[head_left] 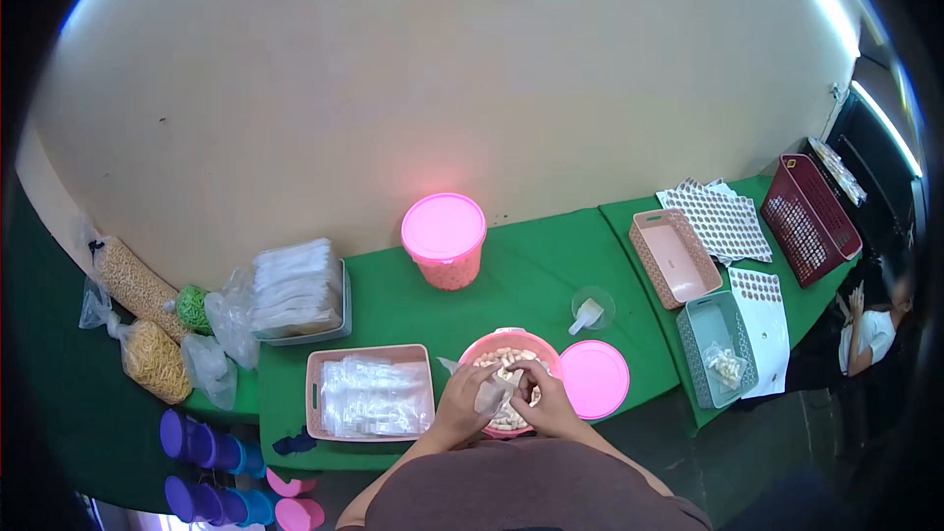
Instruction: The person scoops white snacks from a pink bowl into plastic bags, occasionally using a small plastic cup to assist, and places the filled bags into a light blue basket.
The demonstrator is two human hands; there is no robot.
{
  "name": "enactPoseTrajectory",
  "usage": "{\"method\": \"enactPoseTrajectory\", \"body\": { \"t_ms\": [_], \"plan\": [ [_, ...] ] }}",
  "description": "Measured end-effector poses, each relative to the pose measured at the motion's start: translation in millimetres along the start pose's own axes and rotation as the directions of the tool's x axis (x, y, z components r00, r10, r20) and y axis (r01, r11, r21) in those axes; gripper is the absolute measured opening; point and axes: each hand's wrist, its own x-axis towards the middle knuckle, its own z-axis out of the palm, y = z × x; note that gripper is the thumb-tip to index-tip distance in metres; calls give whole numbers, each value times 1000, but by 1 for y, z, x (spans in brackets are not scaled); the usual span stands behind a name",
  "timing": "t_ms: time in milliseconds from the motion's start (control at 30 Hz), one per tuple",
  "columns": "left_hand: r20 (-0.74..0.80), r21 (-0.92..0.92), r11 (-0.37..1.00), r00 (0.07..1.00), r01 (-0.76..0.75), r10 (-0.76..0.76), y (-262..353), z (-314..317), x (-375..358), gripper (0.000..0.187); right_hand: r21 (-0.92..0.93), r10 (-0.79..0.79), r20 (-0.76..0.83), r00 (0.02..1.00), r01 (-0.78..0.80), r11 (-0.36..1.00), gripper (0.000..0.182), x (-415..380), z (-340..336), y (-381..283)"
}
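Over a pink tub (555, 358) full of short cream-coloured snack pieces (508, 420), both my hands are together. My left hand (466, 403) is closed on a small clear plastic bag (495, 392). My right hand (547, 403) has its fingers bent and pinched at the bag's edge. What lies inside the bag is hard to make out. A round pink lid (594, 380) lies right of the tub. To the left, a pale pink basket (313, 395) holds a stack of flat clear bags (376, 395).
A lidded pink bucket (444, 241) stands near the wall. A white scoop (586, 316) rests on a clear round lid. At right are a peach basket (678, 261), a grey-green basket (700, 359) with one filled bag, and sticker sheets (718, 221). A person (869, 339) sits beyond.
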Motion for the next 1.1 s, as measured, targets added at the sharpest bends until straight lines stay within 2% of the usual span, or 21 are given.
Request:
{"method": "enactPoseTrajectory", "body": {
  "t_ms": [100,133,167,233,300,367,400,433,500,533,567,600,633,700,733,767,800,867,900,967,1100],
  "plan": [
    [40,0,1000,999,23,-23,3,-5,6,52,34,81,40,996,-82,996,40,4,-1,4],
    [53,-33,999,999,1,1,-3,-4,2,49,7,101,71,992,-101,995,53,3,-1,6],
    [62,-66,998,998,-21,25,-6,-3,-2,46,9,107,72,992,-108,994,53,4,-2,4],
    [34,-61,995,996,-77,80,-12,-7,-5,38,47,23,195,981,-32,998,68,6,-4,-3],
    [-97,-5,991,986,-137,136,-25,-11,-11,36,-38,90,278,956,-83,996,79,8,-8,-8],
    [-374,-50,999,927,1,-20,-13,-27,5,38,-248,74,369,927,21,968,78,5,-8,-10],
    [-381,56,996,924,69,-42,-22,-40,3,42,-217,147,368,918,-68,974,72,4,-8,-5],
    [-421,92,995,907,31,11,-26,-52,9,47,-219,147,367,918,-68,973,72,5,-10,0],
    [-475,152,983,880,107,-22,-32,-74,7,45,-162,12,186,983,19,987,63,8,-16,6],
    [-503,130,982,862,137,-54,-36,-80,2,46,-340,-118,134,984,158,927,54,13,-24,3],
    [-529,108,980,845,167,-86,-38,-83,-1,47,-340,-114,137,984,155,928,54,14,-28,7],
    [-552,110,980,830,168,-80,-38,-84,-2,47,-620,-171,122,978,209,756,51,16,-30,16],
    [-548,109,979,833,170,-83,-40,-83,-5,47,-835,-228,125,966,226,502,47,17,-31,27],
    [-480,62,976,864,208,-153,-43,-76,-14,49,-866,-300,142,943,265,424,40,18,-29,58],
    [-453,86,970,876,229,-167,-40,-73,-15,48,-850,-51,217,975,214,481,39,20,-27,74],
    [-455,86,969,874,233,-170,-38,-69,-17,48,-838,196,291,936,151,524,38,19,-24,87],
    [-422,58,966,883,254,-207,-37,-66,-17,47,-838,196,296,935,156,523,38,16,-20,91],
    [-377,-2,950,880,312,-290,-36,-60,-21,42,-430,123,165,979,-41,902,32,10,-9,98],
    [-377,-4,949,878,316,-294,-37,-58,-22,42,-432,126,168,978,-42,901,32,10,-4,92],
    [-387,-64,929,849,365,-360,-38,-55,-25,41,-51,336,38,941,-334,941,25,9,5,76],
    [-391,-85,921,837,381,-383,-37,-53,-27,39,4,261,-22,965,-261,965,21,11,8,100]
  ]
}}
